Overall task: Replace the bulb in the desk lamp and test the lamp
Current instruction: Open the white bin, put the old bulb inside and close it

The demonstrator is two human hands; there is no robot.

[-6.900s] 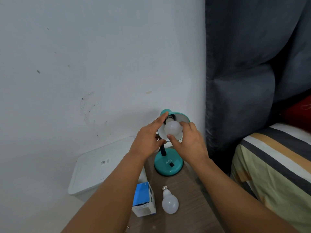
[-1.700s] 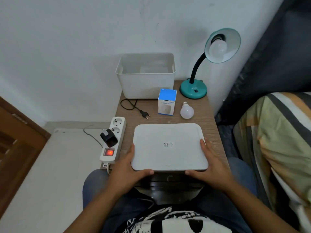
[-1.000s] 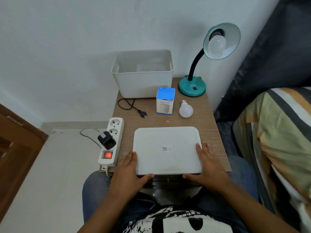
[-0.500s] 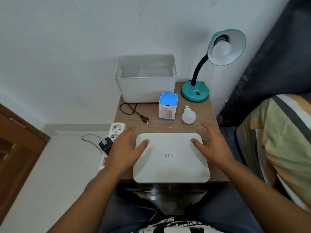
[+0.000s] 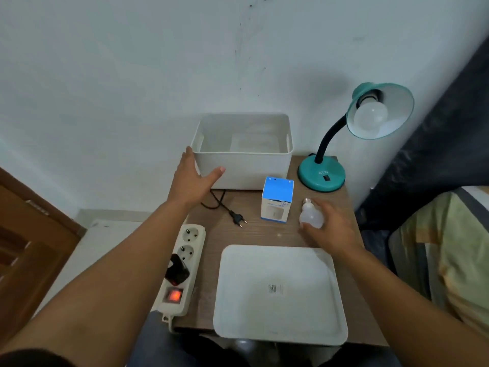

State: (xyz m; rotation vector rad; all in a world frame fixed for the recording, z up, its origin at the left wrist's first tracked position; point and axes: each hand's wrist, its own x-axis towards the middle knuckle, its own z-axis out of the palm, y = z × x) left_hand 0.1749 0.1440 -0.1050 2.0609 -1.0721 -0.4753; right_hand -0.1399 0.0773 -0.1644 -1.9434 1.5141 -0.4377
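Observation:
A teal desk lamp (image 5: 321, 174) stands at the back right of the wooden bedside table (image 5: 254, 234), unlit, with a white bulb (image 5: 370, 115) in its shade. A loose white bulb (image 5: 310, 215) lies on the table near a blue and white bulb box (image 5: 276, 200). My right hand (image 5: 330, 229) grips the loose bulb, fingers curled round its globe. My left hand (image 5: 194, 178) is spread open at the left front corner of the white plastic bin (image 5: 242, 165); contact is unclear. The lamp's black plug (image 5: 236, 217) lies unplugged on the table.
A white bin lid (image 5: 280, 295) lies flat at the table's front edge. A white power strip (image 5: 182, 268) with a lit red switch and a black adapter sits along the table's left edge. A striped bed (image 5: 449, 247) is on the right, a wooden door on the left.
Both hands have left the lid. My left hand has reached forward to the bin. My right hand has moved to the loose bulb and closed round it.

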